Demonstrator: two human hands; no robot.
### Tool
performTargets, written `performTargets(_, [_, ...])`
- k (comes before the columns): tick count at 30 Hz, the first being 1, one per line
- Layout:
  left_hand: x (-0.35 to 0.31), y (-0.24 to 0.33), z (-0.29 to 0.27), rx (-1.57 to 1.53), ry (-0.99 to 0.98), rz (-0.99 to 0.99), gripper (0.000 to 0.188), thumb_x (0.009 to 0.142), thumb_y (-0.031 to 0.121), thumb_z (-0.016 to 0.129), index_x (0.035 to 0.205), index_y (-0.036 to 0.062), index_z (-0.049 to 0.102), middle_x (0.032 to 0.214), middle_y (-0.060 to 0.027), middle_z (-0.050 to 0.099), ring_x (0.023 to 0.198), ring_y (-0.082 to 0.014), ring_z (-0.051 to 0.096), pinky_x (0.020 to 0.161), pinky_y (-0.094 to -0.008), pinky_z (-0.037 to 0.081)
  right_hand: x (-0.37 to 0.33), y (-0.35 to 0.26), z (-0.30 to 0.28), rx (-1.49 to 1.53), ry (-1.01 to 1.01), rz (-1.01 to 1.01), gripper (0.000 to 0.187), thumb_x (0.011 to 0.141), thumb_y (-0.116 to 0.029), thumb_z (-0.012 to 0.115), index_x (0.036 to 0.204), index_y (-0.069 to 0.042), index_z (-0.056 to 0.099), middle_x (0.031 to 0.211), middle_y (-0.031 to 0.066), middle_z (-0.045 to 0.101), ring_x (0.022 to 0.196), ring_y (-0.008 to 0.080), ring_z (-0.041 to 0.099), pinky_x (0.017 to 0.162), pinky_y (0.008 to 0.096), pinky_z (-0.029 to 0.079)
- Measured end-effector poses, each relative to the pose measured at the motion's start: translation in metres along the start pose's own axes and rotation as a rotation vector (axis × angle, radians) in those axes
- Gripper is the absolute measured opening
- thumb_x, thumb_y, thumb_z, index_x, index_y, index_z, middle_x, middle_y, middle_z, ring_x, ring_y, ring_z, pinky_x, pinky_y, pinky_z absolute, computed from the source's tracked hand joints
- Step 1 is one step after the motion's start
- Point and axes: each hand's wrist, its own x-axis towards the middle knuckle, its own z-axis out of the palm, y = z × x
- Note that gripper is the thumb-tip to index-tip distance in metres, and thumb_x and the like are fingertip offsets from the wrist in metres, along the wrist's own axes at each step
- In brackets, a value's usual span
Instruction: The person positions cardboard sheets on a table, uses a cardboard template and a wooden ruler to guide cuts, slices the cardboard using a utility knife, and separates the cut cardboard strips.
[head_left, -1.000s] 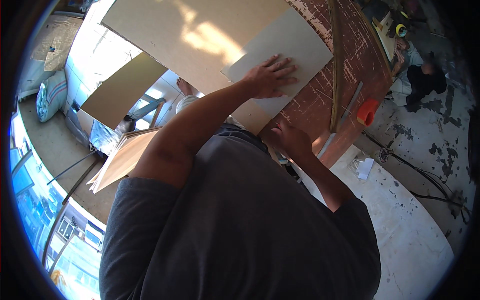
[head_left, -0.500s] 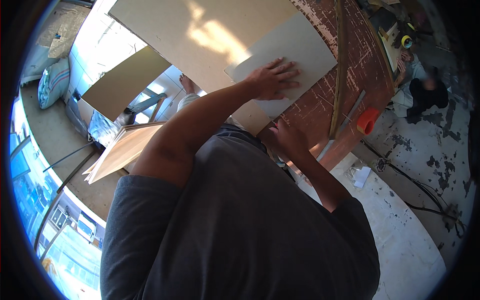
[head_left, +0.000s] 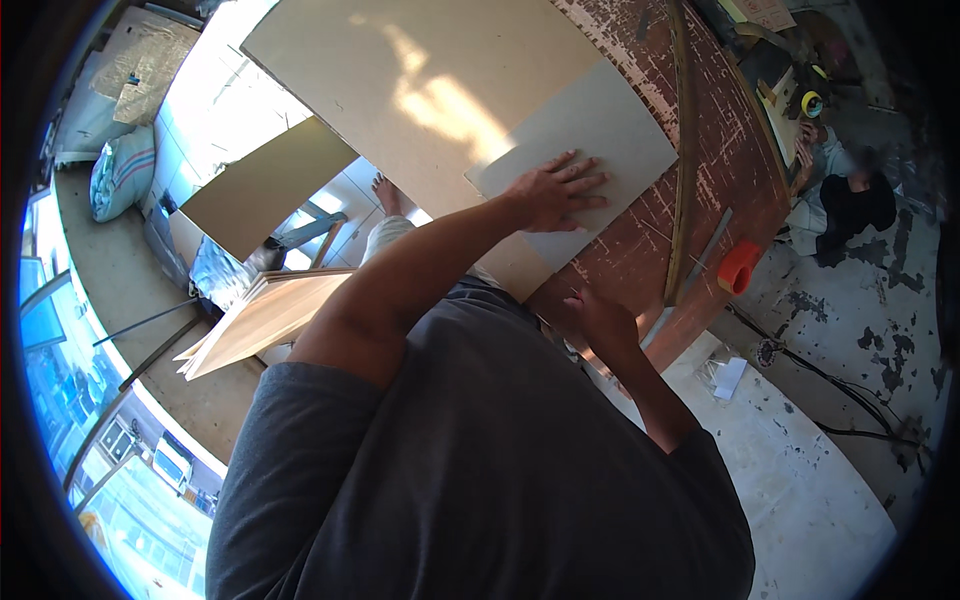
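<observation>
My left hand [head_left: 562, 196] lies flat with fingers spread on a smaller grey sheet [head_left: 625, 135]. That sheet rests on a large tan board [head_left: 350, 85], its right edge reaching the scratched red-brown tabletop [head_left: 735, 150]. Just beyond the board's near corner, low over the table edge, my right hand [head_left: 604, 322] is closed. A small reddish tip shows at its fingers; whether this is a held thing or a fingertip I cannot make out.
A long wooden strip [head_left: 684, 190], a metal ruler-like strip [head_left: 712, 245] and an orange tape roll [head_left: 739, 268] lie on the tabletop. Thin panels [head_left: 275, 310] lean at left near another brown board [head_left: 270, 185]. At far right, another person [head_left: 845, 200] sits on the floor.
The whole view has shifted slightly, so everything sits a little lower and to the right. My left hand stays flat on the grey sheet; my right hand has drawn slightly away from the board's corner.
</observation>
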Motion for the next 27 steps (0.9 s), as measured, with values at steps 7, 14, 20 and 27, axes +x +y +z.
performTargets(7, [0.015, 0.006, -0.019, 0.004, 0.046, 0.038, 0.062, 0.099, 0.061, 0.039, 0.156, 0.0369, 0.030, 0.168, -0.0021, 0.014, 0.155, -0.0274, 0.011, 0.126, -0.0508, 0.008, -0.003, 0.055, 0.018, 1.198, 0.443, 0.369, 0.032, 0.106, -0.037, 0.048, 0.099, -0.006, 0.057, 0.065, 0.0031, 0.052, 0.052, 0.0102, 0.051, 0.045, 0.0283, 0.044])
performTargets(14, [0.010, -0.001, -0.021, 0.021, 0.088, 0.043, 0.061, 0.100, 0.063, 0.036, 0.156, 0.0385, 0.030, 0.167, -0.0028, 0.016, 0.155, -0.0264, 0.012, 0.125, -0.0532, 0.009, -0.008, 0.016, 0.002, 1.566, 0.791, 0.401, 0.035, 0.104, -0.045, 0.050, 0.103, -0.011, 0.058, 0.069, -0.0024, 0.049, 0.046, 0.0069, 0.043, 0.036, 0.0230, 0.033])
performTargets(20, [-0.027, -0.072, -0.064, 0.145, 0.036, -0.130, 0.062, 0.100, 0.064, 0.036, 0.156, 0.0392, 0.028, 0.168, -0.0020, 0.014, 0.155, -0.0264, 0.010, 0.124, -0.0560, 0.008, 0.004, 0.013, 0.047, 1.718, 0.583, 0.498, 0.044, 0.103, -0.055, 0.046, 0.111, -0.012, 0.055, 0.073, -0.0039, 0.047, 0.052, 0.0038, 0.042, 0.041, 0.0218, 0.037])
performTargets(27, [-0.053, -0.143, -0.100, 0.184, -0.098, -0.146, 0.063, 0.099, 0.062, 0.042, 0.156, 0.0397, 0.029, 0.169, 0.0004, 0.008, 0.156, -0.0239, 0.005, 0.125, -0.0545, 0.006, 0.072, -0.020, 0.019, 1.335, 0.919, 0.070, 0.028, 0.096, -0.026, 0.068, 0.115, -0.007, 0.058, 0.082, -0.0027, 0.053, 0.073, 0.0066, 0.052, 0.065, 0.0237, 0.045])
